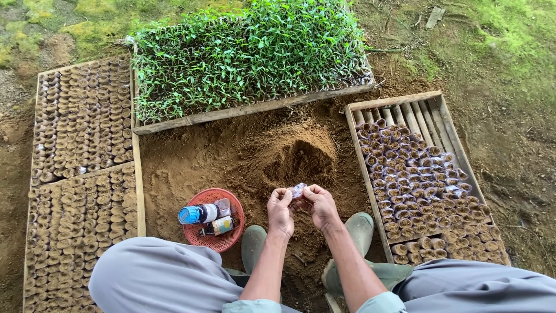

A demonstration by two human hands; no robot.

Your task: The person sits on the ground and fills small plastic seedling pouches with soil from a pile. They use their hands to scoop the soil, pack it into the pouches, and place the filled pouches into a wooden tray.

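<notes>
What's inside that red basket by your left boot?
The red basket holds a blue-capped bottle lying on its side and a smaller brown bottle beside it. Whatever lies beneath the bottles is covered, and their contents cannot be seen.

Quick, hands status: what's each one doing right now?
Left hand: closed, pinching one side of the small clear plastic bag.
Right hand: closed, pinching the other side of the same bag.

Bare brown soil (220,150) — mossy ground (509,35) beyond, soft daylight.
</notes>
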